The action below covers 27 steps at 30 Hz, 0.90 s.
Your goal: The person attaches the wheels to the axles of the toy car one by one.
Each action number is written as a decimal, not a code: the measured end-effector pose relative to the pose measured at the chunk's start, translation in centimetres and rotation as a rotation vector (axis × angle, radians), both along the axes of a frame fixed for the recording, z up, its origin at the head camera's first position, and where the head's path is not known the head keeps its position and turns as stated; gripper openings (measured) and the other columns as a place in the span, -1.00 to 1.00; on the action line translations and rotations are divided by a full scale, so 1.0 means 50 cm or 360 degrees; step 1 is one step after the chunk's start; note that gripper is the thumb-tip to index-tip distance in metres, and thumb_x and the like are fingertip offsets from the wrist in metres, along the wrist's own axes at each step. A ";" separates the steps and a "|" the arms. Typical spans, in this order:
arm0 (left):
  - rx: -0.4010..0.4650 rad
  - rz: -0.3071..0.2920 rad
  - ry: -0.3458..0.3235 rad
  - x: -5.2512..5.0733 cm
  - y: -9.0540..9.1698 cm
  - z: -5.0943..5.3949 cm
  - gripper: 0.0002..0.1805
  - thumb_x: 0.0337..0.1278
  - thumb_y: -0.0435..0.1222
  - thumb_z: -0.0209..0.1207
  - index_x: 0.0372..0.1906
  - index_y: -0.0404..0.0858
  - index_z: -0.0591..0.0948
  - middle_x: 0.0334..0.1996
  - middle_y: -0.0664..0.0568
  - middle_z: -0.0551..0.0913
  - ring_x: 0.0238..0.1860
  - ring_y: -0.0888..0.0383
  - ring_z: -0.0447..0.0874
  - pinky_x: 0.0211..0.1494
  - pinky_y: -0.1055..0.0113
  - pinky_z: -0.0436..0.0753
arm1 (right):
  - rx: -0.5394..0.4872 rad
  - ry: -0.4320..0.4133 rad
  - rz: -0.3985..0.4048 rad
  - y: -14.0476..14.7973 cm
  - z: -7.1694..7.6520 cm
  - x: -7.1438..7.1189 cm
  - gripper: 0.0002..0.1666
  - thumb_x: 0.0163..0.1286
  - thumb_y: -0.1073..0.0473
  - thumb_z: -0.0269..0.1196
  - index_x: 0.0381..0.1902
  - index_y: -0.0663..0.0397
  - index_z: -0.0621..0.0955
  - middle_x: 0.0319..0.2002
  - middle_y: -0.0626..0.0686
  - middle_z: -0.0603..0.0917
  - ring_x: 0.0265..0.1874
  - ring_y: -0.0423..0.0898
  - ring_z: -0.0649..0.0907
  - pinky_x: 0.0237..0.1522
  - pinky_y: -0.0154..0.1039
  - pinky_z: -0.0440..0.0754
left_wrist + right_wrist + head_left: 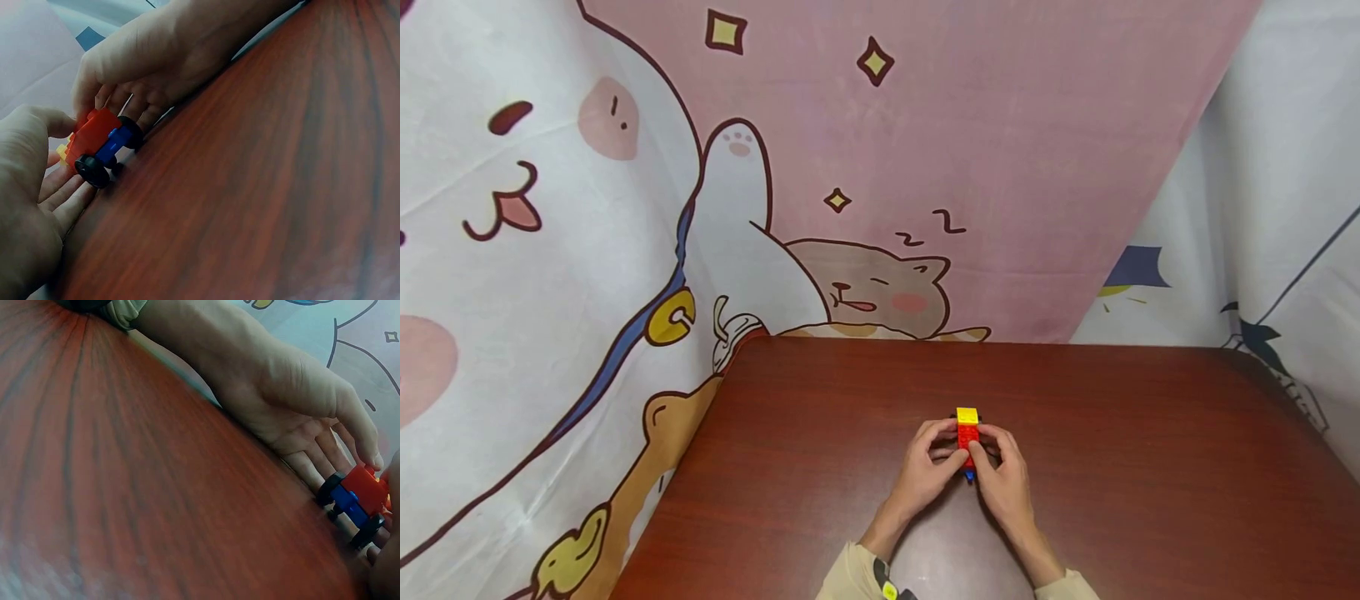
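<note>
A small toy car (967, 435) built of bricks is between the two hands on the table. It has a red body, a yellow block on its far end, a blue base and black wheels (92, 170). From the left, the left hand (925, 472) grips it, thumb on the red top and fingers along the side. The right hand (1006, 483) holds the opposite side in the same way, its thumb beside the other thumb. In the right wrist view, the car's blue base (350, 507) faces the camera, and the near hand (389, 556) hides part of the body.
The dark reddish-brown wooden table (1150, 450) extends around the hands. Behind it hangs a printed cloth (1037, 167) with cartoon animals, meeting the table's far edge. A dark watch (883, 575) with a yellow-green mark is on the left wrist.
</note>
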<state>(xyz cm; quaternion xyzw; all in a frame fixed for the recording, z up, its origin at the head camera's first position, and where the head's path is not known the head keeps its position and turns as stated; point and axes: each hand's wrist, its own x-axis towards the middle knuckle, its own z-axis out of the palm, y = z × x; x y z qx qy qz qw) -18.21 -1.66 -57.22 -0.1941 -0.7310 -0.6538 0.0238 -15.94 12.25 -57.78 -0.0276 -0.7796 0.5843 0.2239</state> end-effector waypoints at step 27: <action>0.0033 0.0004 -0.0193 0.013 0.006 -0.020 -0.51 0.16 -0.33 0.35 0.21 -0.24 0.54 0.08 -0.17 0.57 0.05 -0.04 0.64 0.06 0.41 0.69 | -0.0016 -0.0122 -0.0005 0.006 -0.019 0.022 -0.68 0.36 0.31 0.31 0.07 0.19 0.62 -0.06 0.08 0.65 -0.15 -0.39 0.57 -0.08 -0.63 0.52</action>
